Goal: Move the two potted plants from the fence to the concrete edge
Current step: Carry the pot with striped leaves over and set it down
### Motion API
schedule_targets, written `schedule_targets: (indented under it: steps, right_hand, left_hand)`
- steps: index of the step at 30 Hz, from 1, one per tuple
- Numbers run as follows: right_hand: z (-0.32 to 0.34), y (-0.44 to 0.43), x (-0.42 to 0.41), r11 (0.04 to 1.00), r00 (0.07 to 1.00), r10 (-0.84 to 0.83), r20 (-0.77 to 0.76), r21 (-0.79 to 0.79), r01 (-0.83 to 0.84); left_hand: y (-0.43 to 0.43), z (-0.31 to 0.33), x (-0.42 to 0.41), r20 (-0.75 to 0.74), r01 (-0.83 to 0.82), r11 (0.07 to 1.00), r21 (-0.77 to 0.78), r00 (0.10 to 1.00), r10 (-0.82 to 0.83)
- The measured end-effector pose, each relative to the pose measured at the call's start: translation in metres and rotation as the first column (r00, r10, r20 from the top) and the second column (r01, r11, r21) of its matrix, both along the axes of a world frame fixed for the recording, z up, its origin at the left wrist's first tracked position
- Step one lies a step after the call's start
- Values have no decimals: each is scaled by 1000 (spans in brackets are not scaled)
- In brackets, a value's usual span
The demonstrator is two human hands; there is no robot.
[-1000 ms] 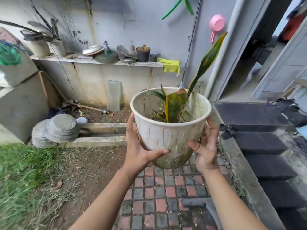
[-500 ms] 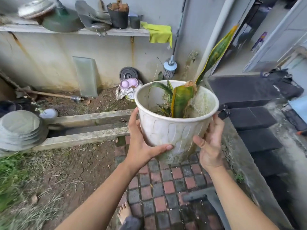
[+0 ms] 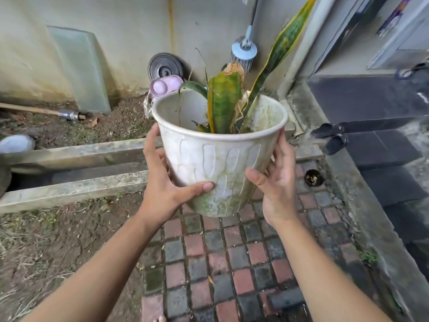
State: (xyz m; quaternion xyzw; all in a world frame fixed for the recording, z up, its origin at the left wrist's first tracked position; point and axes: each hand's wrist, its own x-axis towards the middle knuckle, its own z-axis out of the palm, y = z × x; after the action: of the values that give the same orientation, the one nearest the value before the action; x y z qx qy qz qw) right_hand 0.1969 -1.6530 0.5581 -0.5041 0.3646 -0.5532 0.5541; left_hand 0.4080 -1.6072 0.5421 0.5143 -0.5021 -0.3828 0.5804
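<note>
I hold a white, algae-stained plastic pot (image 3: 218, 159) in the air at the middle of the view. A snake plant (image 3: 224, 101) with yellow-edged green leaves grows in it. My left hand (image 3: 162, 182) grips the pot's left side with the thumb across its front. My right hand (image 3: 276, 184) grips its right side. Below and behind the pot run two concrete edges (image 3: 76, 187) along a narrow gutter. No second potted plant or fence is in view.
Red and grey paving bricks (image 3: 222, 259) lie underfoot, bare soil to the left. A glass pane (image 3: 79, 68), a black disc (image 3: 166, 66), a pink container (image 3: 166, 84) and a brush (image 3: 243, 52) stand by the wall. Dark steps (image 3: 380, 145) and a concrete kerb (image 3: 362, 201) lie right.
I have walked closer to the wall and gutter with the pot still in both hands; the view has tilted down, and the shelf has left the frame.
</note>
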Motion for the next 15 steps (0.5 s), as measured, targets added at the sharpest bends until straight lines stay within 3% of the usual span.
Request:
schedule_targets:
  steps: [7, 15]
  right_hand:
    - [-156, -56, 20, 989, 999, -43, 4, -139, 43]
    - [-319, -90, 39, 985, 994, -7, 112, -168, 26]
  left_hand:
    - [-50, -149, 18, 41, -23, 999, -46, 999, 25]
    - [-81, -297, 34, 72, -58, 998, -39, 996, 61]
